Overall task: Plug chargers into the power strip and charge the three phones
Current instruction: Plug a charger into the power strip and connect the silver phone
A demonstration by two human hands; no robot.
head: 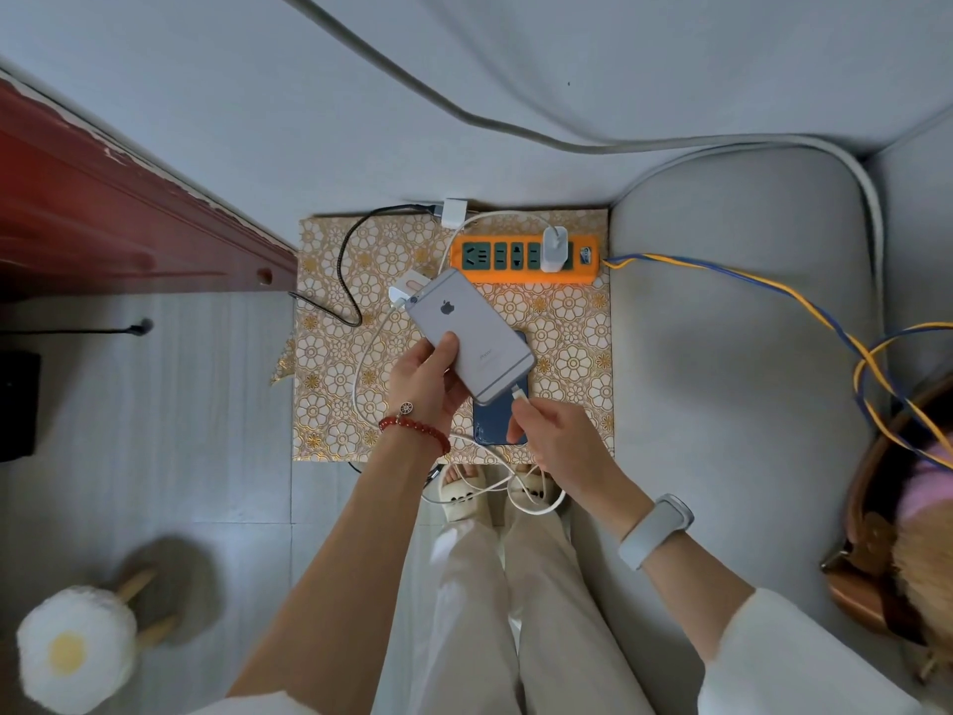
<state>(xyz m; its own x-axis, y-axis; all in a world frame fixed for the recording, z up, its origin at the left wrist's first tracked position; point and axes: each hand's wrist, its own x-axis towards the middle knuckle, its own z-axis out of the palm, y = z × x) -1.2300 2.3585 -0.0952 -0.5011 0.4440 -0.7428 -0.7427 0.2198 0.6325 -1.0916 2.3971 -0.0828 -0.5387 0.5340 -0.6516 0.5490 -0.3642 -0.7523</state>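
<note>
Your left hand grips the grey phone by its long edge, thumb across the back, holding it face down above the patterned mat. A white charger lies on the mat just behind the phone's upper end. Your right hand pinches the white cable plug at the phone's lower edge. A blue phone lies on the mat beneath. Further right, the orange power strip carries one white adapter, plugged in.
</note>
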